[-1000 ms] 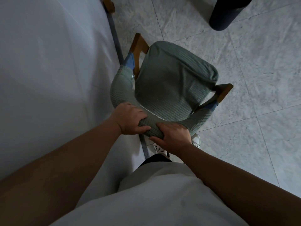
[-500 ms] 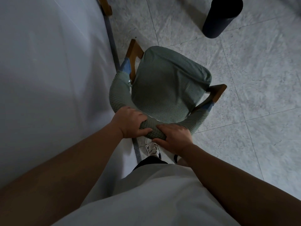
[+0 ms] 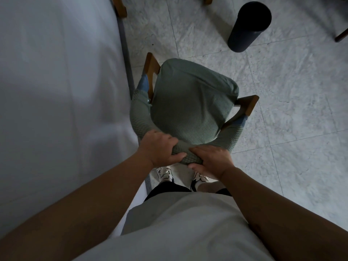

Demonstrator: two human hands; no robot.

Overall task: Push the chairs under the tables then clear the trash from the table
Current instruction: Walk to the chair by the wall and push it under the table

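A wooden armchair [image 3: 190, 102] with a green knitted cover on seat and backrest stands on the floor beside the table [image 3: 56, 91], which wears a white cloth. The chair's seat lies wholly outside the table edge, with its left arm close against that edge. My left hand [image 3: 158, 147] grips the top of the curved backrest at the left. My right hand [image 3: 211, 161] grips the same backrest just to the right, fingers curled over the fabric. No trash is visible on the part of the table in view.
A dark cylindrical bin [image 3: 248, 25] stands on the tiled floor at the far right. Another chair's wooden arm [image 3: 120, 6] pokes out at the table edge further on. A dark furniture leg [image 3: 340, 36] shows at the right edge. My feet are behind the chair.
The view has shifted, so the chair sits lower and further right in frame and the bin shows more fully. Both hands keep their grip on the backrest.
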